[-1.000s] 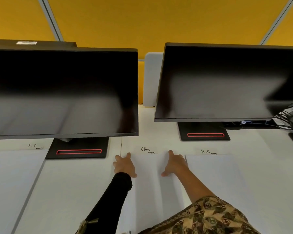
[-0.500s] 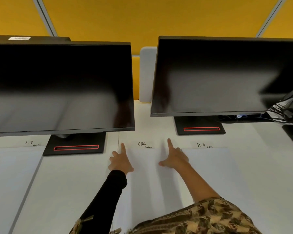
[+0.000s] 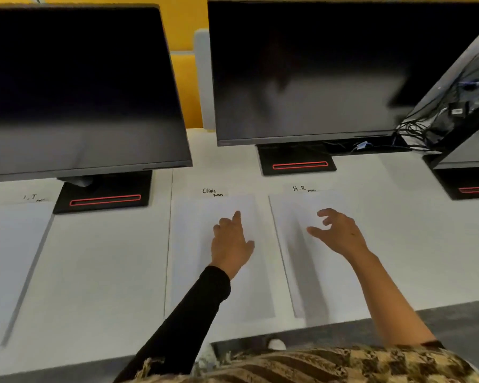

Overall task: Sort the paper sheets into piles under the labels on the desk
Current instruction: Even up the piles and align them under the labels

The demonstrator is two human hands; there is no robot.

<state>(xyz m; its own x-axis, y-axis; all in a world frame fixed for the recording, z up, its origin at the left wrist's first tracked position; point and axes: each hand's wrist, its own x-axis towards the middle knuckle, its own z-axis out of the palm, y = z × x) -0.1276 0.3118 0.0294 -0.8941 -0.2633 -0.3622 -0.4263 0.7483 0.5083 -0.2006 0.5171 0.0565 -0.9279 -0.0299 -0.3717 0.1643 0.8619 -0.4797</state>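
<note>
Three white paper piles lie on the white desk (image 3: 103, 258). The middle pile (image 3: 194, 258) sits under the "Clinic" label (image 3: 211, 191). My left hand (image 3: 231, 241) rests on it, index finger pointing forward, other fingers curled. The right pile (image 3: 310, 272) lies under the "H.R" label (image 3: 302, 188). My right hand (image 3: 338, 233) hovers over that pile's top half, fingers spread and loosely curled, holding nothing. A third pile (image 3: 9, 258) lies at the far left under the "I.T" label (image 3: 31, 197).
Two dark monitors (image 3: 75, 87) (image 3: 315, 70) stand on black bases (image 3: 105, 199) (image 3: 297, 163) behind the labels. A third screen and a tangle of cables (image 3: 437, 120) crowd the back right. The desk's front edge (image 3: 454, 304) runs near my body.
The view tilted down. My right hand left the Clinic pile and moved right over the H.R pile, lifted with fingers spread. My left hand shifted toward the Clinic pile's middle.
</note>
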